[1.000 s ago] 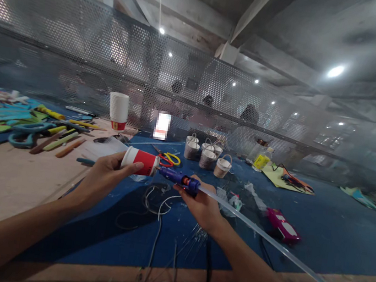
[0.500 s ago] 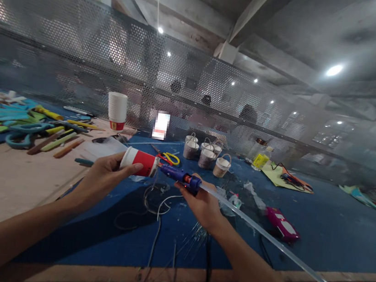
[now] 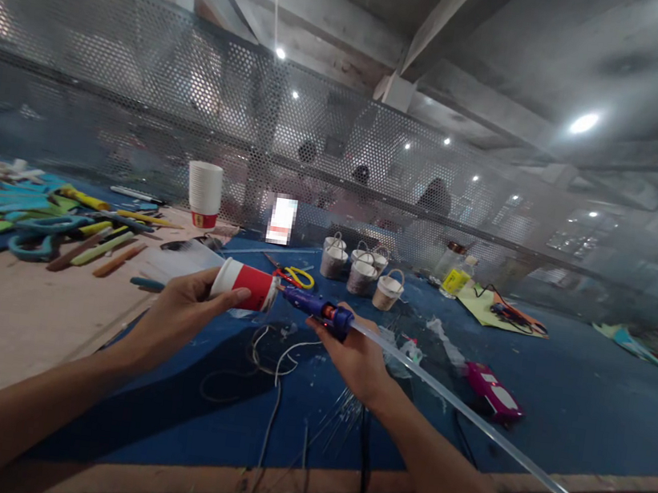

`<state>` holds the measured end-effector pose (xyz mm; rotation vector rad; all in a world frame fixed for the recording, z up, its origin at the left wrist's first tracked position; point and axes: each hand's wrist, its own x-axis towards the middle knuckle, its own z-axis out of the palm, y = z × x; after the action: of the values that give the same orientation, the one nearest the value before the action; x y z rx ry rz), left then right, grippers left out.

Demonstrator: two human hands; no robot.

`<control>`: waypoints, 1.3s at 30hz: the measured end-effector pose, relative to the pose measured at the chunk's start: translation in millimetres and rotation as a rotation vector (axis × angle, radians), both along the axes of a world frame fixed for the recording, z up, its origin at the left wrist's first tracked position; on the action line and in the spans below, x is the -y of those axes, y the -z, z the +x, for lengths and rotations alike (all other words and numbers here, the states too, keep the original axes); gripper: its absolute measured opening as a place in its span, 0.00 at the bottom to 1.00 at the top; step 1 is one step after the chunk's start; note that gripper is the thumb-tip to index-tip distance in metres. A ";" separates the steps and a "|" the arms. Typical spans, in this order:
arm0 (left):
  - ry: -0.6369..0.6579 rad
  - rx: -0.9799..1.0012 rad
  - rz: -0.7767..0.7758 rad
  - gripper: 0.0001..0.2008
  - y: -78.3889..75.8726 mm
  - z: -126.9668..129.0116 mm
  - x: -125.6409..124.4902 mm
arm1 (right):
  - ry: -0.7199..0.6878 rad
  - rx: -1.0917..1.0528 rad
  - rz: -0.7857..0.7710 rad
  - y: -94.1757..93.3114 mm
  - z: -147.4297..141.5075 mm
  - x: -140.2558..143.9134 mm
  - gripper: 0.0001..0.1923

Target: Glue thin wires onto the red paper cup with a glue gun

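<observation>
My left hand [image 3: 191, 305] grips a red and white paper cup [image 3: 254, 287], which lies on its side in the air above the table. A blue hot glue gun [image 3: 309, 303] is in my right hand [image 3: 357, 355], its nozzle at the cup's bottom end. Whether the tip touches the cup cannot be made out. From the back of the gun a long clear glue stick [image 3: 465, 410] sticks out toward the lower right. White cord [image 3: 277, 389] lies in loose loops on the blue tabletop beneath my hands.
Behind my hands stand small handled buckets [image 3: 361, 275] and yellow-handled scissors [image 3: 299, 276]. A stack of paper cups [image 3: 205, 190] is at the back left, near tools and teal scissors [image 3: 35, 240]. To the right lie a magenta box [image 3: 493, 392] and a yellow-labelled bottle [image 3: 458, 278].
Almost nothing differs. The cup and the glue gun's nozzle have shifted very slightly, and both hands keep their hold.
</observation>
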<state>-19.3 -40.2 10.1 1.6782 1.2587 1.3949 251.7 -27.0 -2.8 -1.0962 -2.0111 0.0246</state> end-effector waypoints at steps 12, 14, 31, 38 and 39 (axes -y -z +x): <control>-0.043 -0.033 -0.001 0.13 -3.1 3.1 3.9 | -0.001 -0.001 -0.040 -1.3 -0.1 0.3 0.15; -0.042 -0.028 0.002 0.13 -3.9 3.1 4.5 | -0.007 -0.008 -0.052 -1.9 0.0 1.1 0.15; -0.021 0.032 0.013 0.12 -7.3 3.0 2.9 | -0.069 -0.015 -0.083 -1.1 1.0 4.2 0.14; -0.046 0.049 0.023 0.09 -2.8 -0.1 -0.9 | -0.102 -0.056 -0.127 1.1 0.3 4.8 0.11; -0.047 0.059 0.026 0.09 -2.3 -0.4 -1.5 | -0.104 -0.058 -0.130 1.2 0.2 4.9 0.11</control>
<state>-19.8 -38.7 12.4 1.6218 1.2596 1.4838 251.9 -31.8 -4.0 -1.0571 -2.0359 0.2412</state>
